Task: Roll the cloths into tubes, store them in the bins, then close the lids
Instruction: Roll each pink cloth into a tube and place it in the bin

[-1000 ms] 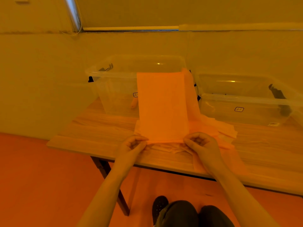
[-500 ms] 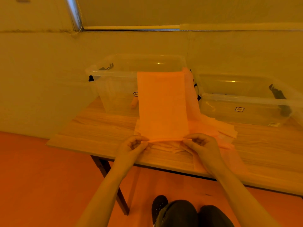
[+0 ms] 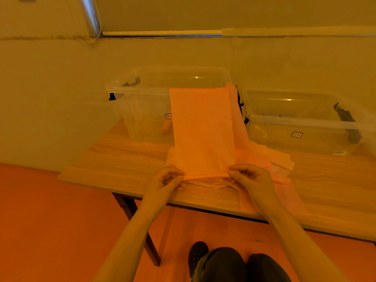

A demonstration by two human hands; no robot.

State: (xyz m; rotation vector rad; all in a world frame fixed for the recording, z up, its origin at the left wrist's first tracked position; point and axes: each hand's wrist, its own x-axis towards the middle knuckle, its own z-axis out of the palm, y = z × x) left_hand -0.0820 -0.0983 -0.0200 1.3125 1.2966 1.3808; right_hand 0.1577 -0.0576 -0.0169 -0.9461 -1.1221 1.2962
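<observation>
Cloth (image 3: 203, 131) lies on the table (image 3: 122, 161), its far end draped over the left bin (image 3: 142, 110); left hand (image 3: 164, 180) and right hand (image 3: 250, 180) pinch its near edge. Rolling should go evenly, both ends turning together, kept tight. That bin seems to hold one rolled tube (image 3: 166, 126); the right bin (image 3: 301, 127) looks empty.

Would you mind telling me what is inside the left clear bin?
Through the wall of the left clear bin one rolled orange cloth shows on its floor. The orange cloth both hands are rolling covers the bin's right part, so anything there is hidden.
</observation>
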